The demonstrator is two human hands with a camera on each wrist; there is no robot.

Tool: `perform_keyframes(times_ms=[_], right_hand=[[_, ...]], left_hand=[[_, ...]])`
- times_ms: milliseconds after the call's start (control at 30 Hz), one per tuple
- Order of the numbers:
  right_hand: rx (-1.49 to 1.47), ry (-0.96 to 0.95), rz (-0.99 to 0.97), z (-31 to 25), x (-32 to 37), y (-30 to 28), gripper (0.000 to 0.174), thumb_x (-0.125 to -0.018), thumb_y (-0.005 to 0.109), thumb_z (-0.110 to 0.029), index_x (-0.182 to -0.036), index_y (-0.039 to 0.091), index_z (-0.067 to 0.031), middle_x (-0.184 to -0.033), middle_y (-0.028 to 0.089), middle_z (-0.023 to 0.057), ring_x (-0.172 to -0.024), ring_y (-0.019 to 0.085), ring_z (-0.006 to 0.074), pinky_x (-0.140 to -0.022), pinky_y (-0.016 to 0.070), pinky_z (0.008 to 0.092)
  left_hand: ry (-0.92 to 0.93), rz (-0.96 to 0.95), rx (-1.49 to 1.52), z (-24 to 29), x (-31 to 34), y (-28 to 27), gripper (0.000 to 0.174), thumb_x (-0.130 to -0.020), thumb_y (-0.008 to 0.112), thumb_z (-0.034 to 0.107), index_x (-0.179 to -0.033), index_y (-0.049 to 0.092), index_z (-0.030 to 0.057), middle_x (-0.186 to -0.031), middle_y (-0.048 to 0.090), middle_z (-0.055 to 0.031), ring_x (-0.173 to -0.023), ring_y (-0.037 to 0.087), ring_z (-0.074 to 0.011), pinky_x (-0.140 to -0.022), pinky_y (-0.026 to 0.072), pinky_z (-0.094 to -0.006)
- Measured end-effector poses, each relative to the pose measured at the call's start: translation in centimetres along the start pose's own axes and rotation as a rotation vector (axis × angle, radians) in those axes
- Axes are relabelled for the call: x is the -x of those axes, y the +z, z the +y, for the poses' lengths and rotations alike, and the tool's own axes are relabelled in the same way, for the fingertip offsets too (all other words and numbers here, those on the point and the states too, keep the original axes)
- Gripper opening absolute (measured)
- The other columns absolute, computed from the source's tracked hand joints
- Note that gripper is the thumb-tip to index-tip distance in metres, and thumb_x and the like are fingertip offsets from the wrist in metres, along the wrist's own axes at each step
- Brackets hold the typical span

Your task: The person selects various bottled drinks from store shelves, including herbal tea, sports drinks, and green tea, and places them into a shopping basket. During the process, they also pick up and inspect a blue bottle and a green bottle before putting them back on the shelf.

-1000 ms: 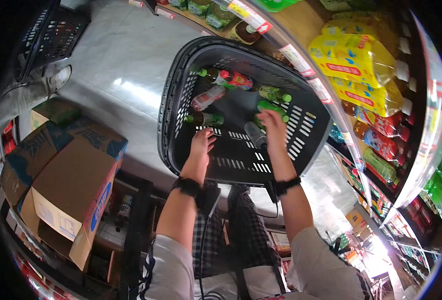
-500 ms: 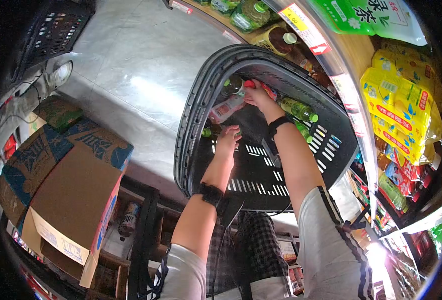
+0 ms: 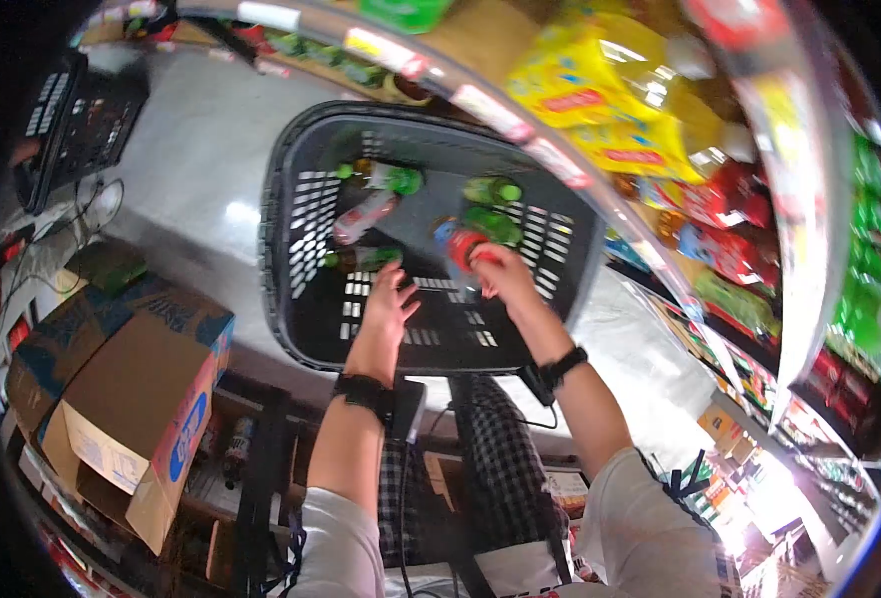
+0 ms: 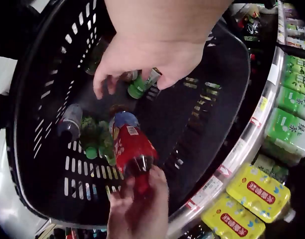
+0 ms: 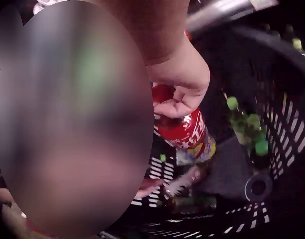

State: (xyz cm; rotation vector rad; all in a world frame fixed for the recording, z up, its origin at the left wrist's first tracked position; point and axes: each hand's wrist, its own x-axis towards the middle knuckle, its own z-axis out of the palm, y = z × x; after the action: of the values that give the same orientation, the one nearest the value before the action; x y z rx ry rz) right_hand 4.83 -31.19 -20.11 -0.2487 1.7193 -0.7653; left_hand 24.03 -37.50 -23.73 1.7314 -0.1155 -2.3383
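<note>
My right hand (image 3: 503,274) grips a red-labelled drink bottle (image 3: 457,242) by its cap end. That bottle is tilted over the inside of a black shopping basket (image 3: 276,234), its base pointing away from the hand. In the left wrist view its red and blue label (image 4: 134,144) shows clearly. My left hand (image 3: 386,307) hangs over the basket's near left part, fingers spread and holding nothing. Close by its fingertips lies a green-capped bottle (image 3: 361,259). A pink-labelled bottle (image 3: 366,216) lies beyond it. Green bottles (image 3: 490,224) lie along the right side.
Shelves on the right hold yellow multipacks (image 3: 605,105) of bottles and more drinks; the shelf edge (image 3: 550,159) runs right beside the basket. An open cardboard box (image 3: 137,384) stands on the left. Another black basket (image 3: 92,125) is at the far left, near a person's shoe.
My right hand has come from the basket's far side to its near right, bringing the red-labelled bottle with it. The left hand stays over the near left part. The head view has shifted.
</note>
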Motion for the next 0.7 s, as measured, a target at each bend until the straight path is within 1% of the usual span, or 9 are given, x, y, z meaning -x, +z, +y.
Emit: perform_keyframes(times_ms=[100,133,200,233,333,433,567,633,700], right_hand=[[0.112,-0.089,0.019,-3.0,11.0,-3.1,0.016,-0.075,0.060,-0.014,-0.090,0.061,-0.0107,-0.066,0.056,0.0009,-0.046,0.047,0.0056,-0.041,0.0379,0.0186],[0.119,-0.109,0.030,-3.8,14.5,-4.4,0.018,-0.072,0.063,-0.016,-0.090,0.062,-0.0121,-0.071,0.059,0.0002,-0.048,0.049,0.0065,-0.043,0.0398,0.0201],[0.194,-0.284,0.025,-4.7,20.7,-7.0,0.024,-0.071,0.065,-0.013,-0.094,0.061,-0.0100,-0.075,0.061,0.0005,-0.054,0.052,0.0064,-0.048,0.0417,0.0199],[0.250,-0.372,0.090,-5.3,23.4,-8.0,0.030,-0.069,0.067,-0.013,-0.098,0.059,-0.0095,-0.077,0.061,0.0016,-0.057,0.053,0.0071,-0.051,0.0429,0.0209],[0.336,-0.575,0.262,-5.0,28.9,-11.2,0.051,-0.064,0.072,-0.012,-0.109,0.052,-0.0070,-0.080,0.062,0.0052,-0.065,0.057,0.0099,-0.059,0.0457,0.0240],[0.323,-0.623,0.429,-2.7,31.1,-15.0,0.081,-0.053,0.081,-0.013,-0.121,0.039,-0.0019,-0.080,0.061,0.0095,-0.075,0.060,0.0154,-0.070,0.0468,0.0285],[0.050,-0.638,0.522,1.1,29.3,-19.3,0.106,-0.048,0.083,-0.010,-0.131,0.016,-0.0066,-0.124,0.035,0.0141,-0.109,0.044,0.0245,-0.089,0.0410,0.0359],[-0.176,-0.680,0.514,2.2,27.9,-21.4,0.096,-0.052,0.080,-0.005,-0.127,0.021,-0.0071,-0.120,0.037,0.0126,-0.108,0.045,0.0235,-0.088,0.0425,0.0366],[-0.101,-0.730,0.555,2.4,27.0,-23.0,0.086,-0.056,0.075,0.001,-0.125,0.024,-0.0069,-0.119,0.038,0.0110,-0.109,0.044,0.0222,-0.088,0.0434,0.0365]], left_hand=[[-0.043,-0.012,0.077,-2.7,2.3,2.9,0.053,-0.078,0.054,0.040,-0.124,0.033,0.0241,-0.136,0.012,-0.0099,-0.117,0.026,-0.0375,-0.085,0.0287,-0.0637],[-0.111,0.071,0.037,-3.1,4.2,5.2,0.053,-0.078,0.054,0.044,-0.122,0.036,0.0202,-0.132,0.024,-0.0111,-0.114,0.034,-0.0341,-0.085,0.0314,-0.0600],[-0.169,-0.070,0.028,-4.8,7.3,9.0,0.050,-0.079,0.052,0.046,-0.115,0.044,0.0119,-0.118,0.044,-0.0111,-0.105,0.046,-0.0271,-0.086,0.0375,-0.0506],[-0.209,-0.329,0.152,-6.6,6.8,9.3,0.043,-0.083,0.049,0.042,-0.106,0.050,0.0057,-0.099,0.057,-0.0081,-0.093,0.054,-0.0209,-0.083,0.0430,-0.0386],[0.007,-0.463,0.203,-9.9,12.1,15.3,0.038,-0.083,0.049,0.040,-0.107,0.050,0.0105,-0.097,0.058,-0.0062,-0.090,0.056,-0.0195,-0.078,0.0437,-0.0390],[0.016,-0.547,0.295,-12.6,14.9,20.0,0.033,-0.086,0.046,0.034,-0.105,0.050,0.0076,-0.098,0.057,-0.0067,-0.090,0.056,-0.0191,-0.078,0.0449,-0.0349],[0.097,-0.485,0.165,-15.5,15.8,25.4,0.032,-0.087,0.046,0.031,-0.110,0.046,0.0094,-0.099,0.056,-0.0055,-0.092,0.055,-0.0173,-0.078,0.0465,-0.0351],[0.111,-0.401,0.094,-16.4,16.2,27.6,0.033,-0.086,0.048,0.028,-0.113,0.043,0.0099,-0.101,0.053,-0.0053,-0.093,0.054,-0.0169,-0.076,0.0477,-0.0360],[0.083,-0.439,0.140,-17.0,15.3,28.9,0.034,-0.086,0.048,0.028,-0.114,0.042,0.0097,-0.103,0.052,-0.0061,-0.094,0.053,-0.0170,-0.077,0.0475,-0.0358]])
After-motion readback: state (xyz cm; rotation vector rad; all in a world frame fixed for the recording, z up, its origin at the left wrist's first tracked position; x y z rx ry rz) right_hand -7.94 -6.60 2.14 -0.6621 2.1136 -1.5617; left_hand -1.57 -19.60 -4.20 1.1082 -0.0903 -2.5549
